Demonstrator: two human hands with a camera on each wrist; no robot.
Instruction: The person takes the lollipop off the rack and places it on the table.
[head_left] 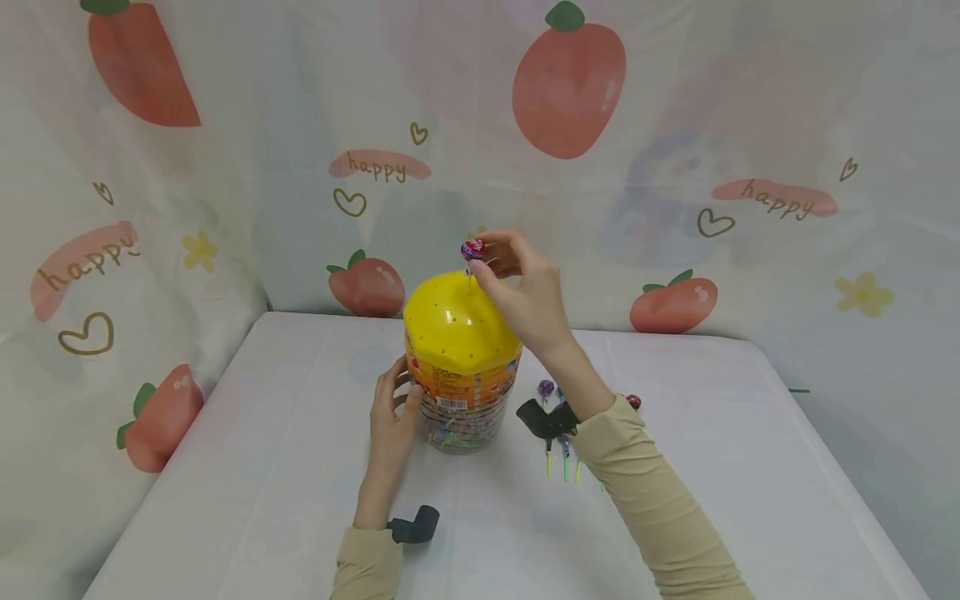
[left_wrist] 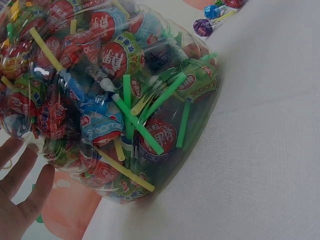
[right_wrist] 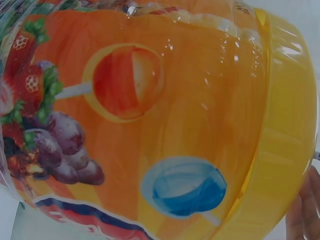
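In the head view a clear plastic jar (head_left: 463, 429) of wrapped lollipops stands upright, with an orange label (right_wrist: 190, 100) and a yellow lid (head_left: 450, 321) dotted with small holes. My right hand (head_left: 528, 292) pinches a red-and-purple wrapped lollipop (head_left: 472, 249) above the lid. Its stick points down at the lid's top; whether the tip sits in a hole I cannot tell. Against the jar's left side rests my left hand (head_left: 393, 417), fingers spread. The left wrist view shows its fingers (left_wrist: 37, 185) beside the lollipops inside. Only part of the right fingers (right_wrist: 302, 210) appears in the right wrist view.
Several loose lollipops (head_left: 546, 388) lie on the white-covered table (head_left: 300, 467) right of the jar, partly behind my right wrist and its black camera mount (head_left: 546, 419). A patterned curtain (head_left: 465, 100) hangs behind the table.
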